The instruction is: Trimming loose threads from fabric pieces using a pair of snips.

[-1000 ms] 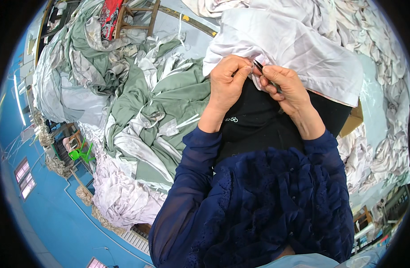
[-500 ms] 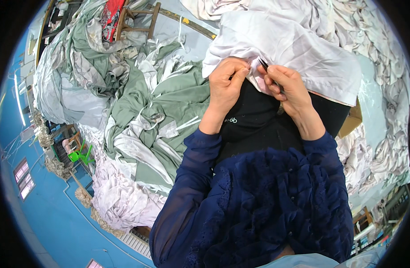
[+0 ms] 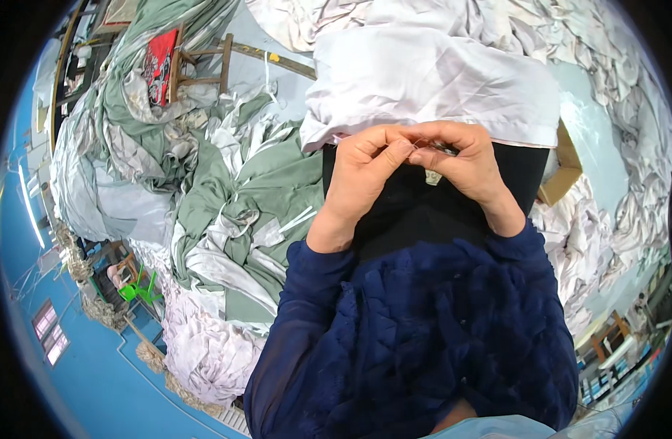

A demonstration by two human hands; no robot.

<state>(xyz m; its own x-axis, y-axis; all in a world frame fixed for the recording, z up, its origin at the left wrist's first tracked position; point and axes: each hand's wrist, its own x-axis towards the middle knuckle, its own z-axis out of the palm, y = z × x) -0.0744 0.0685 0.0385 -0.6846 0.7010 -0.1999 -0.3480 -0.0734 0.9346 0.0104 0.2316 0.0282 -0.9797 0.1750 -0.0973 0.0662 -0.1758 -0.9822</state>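
My left hand point(image 3: 361, 179) and my right hand point(image 3: 464, 164) meet over my lap, fingertips touching. Between them they pinch the near edge of a white garment point(image 3: 431, 80) that is spread across my knees. A small thin tool point(image 3: 442, 148) shows at my right fingertips; what kind it is I cannot tell. Black cloth point(image 3: 416, 212) lies under both hands. My dark blue quilted sleeves come up from the lower edge.
Heaps of green and white fabric point(image 3: 226, 212) pile up on my left. More white cloth point(image 3: 628, 168) is heaped on my right, beside a brown cardboard box point(image 3: 563, 172). A wooden chair point(image 3: 193, 66) with red cloth stands at the far left. The floor is blue.
Both hands have drawn closer together and slid down to the white garment's edge, fingertips now meeting. The garment lies more spread out.
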